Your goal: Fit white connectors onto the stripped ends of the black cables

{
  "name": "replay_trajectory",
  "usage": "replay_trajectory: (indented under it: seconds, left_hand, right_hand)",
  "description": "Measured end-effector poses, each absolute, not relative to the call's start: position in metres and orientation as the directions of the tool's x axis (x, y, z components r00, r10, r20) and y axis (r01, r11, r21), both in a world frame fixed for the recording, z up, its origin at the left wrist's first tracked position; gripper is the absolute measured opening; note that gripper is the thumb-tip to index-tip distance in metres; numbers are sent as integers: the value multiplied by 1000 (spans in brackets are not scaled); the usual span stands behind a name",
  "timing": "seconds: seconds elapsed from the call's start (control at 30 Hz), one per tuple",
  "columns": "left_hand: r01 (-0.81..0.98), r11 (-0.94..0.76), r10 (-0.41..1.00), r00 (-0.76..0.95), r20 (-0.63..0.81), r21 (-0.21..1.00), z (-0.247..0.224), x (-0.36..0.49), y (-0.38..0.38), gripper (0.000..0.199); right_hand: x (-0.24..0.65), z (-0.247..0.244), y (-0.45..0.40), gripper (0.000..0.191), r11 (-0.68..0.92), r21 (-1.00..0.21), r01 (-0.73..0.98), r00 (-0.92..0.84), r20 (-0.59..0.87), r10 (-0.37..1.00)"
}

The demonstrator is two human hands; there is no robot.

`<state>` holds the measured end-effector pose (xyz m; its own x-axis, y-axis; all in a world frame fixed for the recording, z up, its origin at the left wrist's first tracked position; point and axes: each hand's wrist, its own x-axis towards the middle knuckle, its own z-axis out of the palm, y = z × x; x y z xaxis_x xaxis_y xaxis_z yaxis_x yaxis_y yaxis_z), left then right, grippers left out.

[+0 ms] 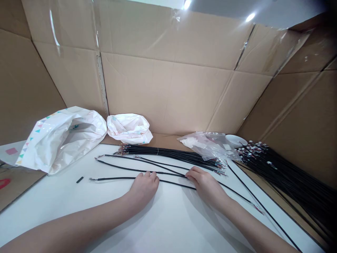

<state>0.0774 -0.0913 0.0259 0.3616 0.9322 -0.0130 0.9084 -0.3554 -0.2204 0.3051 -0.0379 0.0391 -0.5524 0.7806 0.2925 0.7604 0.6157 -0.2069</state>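
Observation:
My left hand (143,189) lies on the white table top (110,207), its curled fingers over a loose black cable (116,178). My right hand (206,186) rests a little further right, fingers across several loose black cables (163,169) that run under it. Both hands cover parts of these cables. Just beyond them lies a bundle of black cables (171,154) tied near its middle, with fine coloured wires at its ends. I cannot tell whether either hand grips the cables.
A small black tube (79,179) lies left of my hands. White plastic bags (63,138) stand at the back left, a clear bag (207,144) and white bowl (236,141) at the back right. A large black cable bundle (289,179) lies right of the table, within cardboard walls (165,84).

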Motion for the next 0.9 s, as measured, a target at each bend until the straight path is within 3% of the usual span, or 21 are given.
replay_trajectory:
  seconds: [0.23,0.4,0.53,0.67,0.8,0.9]
  left_hand:
    - [897,-397,915,404,-2,-197,27,78,-88,23]
    - [902,-396,914,405,20,-173,24,76,-87,24]
    - [913,-381,920,389,35,-147,23,72,-82,25]
    - [934,-341,936,348,62,-104,24,63,-74,24]
    - [959,-283,952,285,117,-33,23,52,-64,25]
    - [965,-260,954,249,169,47,21,44,-58,25]
  right_hand:
    - [276,21,-16,22,677,-14,736,-659,212,721]
    - [280,33,-17,22,631,100,769,-626,317,713]
    - [293,56,-19,23,552,67,831,-531,387,753]
    - [315,77,-26,22,472,-53,880,-383,508,771]
    - [342,96,-50,29,541,-87,837,-348,678,648]
    - [370,105,-71,31,554,-167,816,-317,672,669]
